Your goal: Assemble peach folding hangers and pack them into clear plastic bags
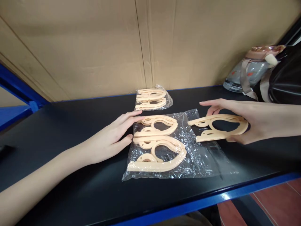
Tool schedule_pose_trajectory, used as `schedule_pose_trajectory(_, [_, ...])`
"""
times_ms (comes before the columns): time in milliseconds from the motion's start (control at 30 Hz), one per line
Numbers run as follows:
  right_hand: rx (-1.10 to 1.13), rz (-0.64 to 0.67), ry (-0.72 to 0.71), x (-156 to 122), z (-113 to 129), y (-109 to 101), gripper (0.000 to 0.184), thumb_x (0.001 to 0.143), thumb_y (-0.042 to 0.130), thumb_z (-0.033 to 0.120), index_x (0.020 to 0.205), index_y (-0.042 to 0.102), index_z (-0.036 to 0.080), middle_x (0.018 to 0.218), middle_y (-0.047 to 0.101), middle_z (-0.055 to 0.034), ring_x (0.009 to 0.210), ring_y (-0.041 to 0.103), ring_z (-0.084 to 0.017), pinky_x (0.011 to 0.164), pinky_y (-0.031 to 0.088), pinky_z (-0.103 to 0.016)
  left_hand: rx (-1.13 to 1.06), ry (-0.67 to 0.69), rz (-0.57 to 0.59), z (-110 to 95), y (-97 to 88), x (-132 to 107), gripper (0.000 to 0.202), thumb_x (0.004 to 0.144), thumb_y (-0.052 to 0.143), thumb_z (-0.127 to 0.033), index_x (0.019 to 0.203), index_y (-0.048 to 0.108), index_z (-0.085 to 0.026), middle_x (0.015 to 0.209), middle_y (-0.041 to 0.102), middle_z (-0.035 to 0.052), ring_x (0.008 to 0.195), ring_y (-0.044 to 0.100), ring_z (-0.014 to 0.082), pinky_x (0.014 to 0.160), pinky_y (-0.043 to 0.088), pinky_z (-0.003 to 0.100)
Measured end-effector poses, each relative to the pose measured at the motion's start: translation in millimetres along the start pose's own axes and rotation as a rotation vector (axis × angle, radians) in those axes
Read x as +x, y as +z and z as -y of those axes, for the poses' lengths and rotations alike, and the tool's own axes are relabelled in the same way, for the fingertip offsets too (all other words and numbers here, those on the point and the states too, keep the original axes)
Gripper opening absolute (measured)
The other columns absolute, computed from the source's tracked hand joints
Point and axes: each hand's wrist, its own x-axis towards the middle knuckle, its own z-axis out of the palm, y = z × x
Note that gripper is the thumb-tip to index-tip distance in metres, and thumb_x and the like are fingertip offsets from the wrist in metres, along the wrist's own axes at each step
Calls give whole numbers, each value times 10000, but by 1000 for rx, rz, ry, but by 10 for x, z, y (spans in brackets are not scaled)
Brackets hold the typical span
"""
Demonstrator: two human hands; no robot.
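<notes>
My right hand (244,121) grips a cream folding hanger (228,134) by its rounded end, the index finger stretched out above it. This folded hanger is over the right, open-looking part of a clear plastic bag (202,163). Inside the bag lie two more folded hangers, a far one (162,133) and a near one (157,166), side by side. My left hand (113,138) rests at the bag's left edge with fingers extended, fingertips touching the far hanger's end through the plastic and the thumb beside it.
Behind the bag, a second clear bag (154,99) with folded cream hangers lies near the cardboard wall (94,47). A clear water bottle (254,70) with a strap and a black bag (289,78) stand at the back right. The black tabletop (94,194) has a blue edge.
</notes>
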Motion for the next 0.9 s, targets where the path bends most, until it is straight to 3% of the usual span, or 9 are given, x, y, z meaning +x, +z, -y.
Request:
schedule_pose_trajectory(100, [-13,21,-55,15,91,57,914,737,733,286,1496,240,408,1307,582,-46,1035,667,-249,713,584,-254,11,-2,36,10,33,-9,494,994,382,-331,1480,305,-302,1594,246,32,1457,256,285,1190,252,528])
schedule_pose_trajectory(167, [-41,4,-84,43,157,84,945,720,741,281,1504,230,413,1352,555,-29,1134,626,-278,791,582,-290,22,-3,44,18,48,-7,499,999,370,-338,1490,290,-298,1599,235,32,1465,239,279,1193,251,521])
schedule_pose_trajectory(400, [-17,-72,-140,156,327,187,948,701,769,418,1501,261,386,1373,538,-26,1176,581,-300,915,545,-397,33,-5,24,-7,69,-12,500,1000,365,-364,1485,297,-265,1595,254,42,1459,252,277,1200,261,494])
schedule_pose_trajectory(633, [166,-106,-152,298,470,401,896,748,743,519,1496,267,393,1285,591,-28,1133,604,-254,924,528,-386,24,-1,-8,-114,87,-28,498,996,345,-316,1490,294,-275,1589,273,22,1456,263,257,1204,267,481])
schedule_pose_trajectory(800, [127,-11,-106,262,352,322,995,717,762,525,1530,203,395,1370,563,-46,1179,588,-308,922,526,-424,-9,-6,-48,-211,77,-31,492,999,267,-235,1489,312,-247,1577,309,19,1458,268,231,1211,258,464])
schedule_pose_trajectory(900, [87,33,-75,216,274,244,988,731,749,522,1535,187,401,1276,629,-31,1111,622,-301,881,539,-427,-4,1,-58,-267,64,-30,467,1021,288,-301,1483,334,-256,1576,327,11,1458,272,249,1205,268,472])
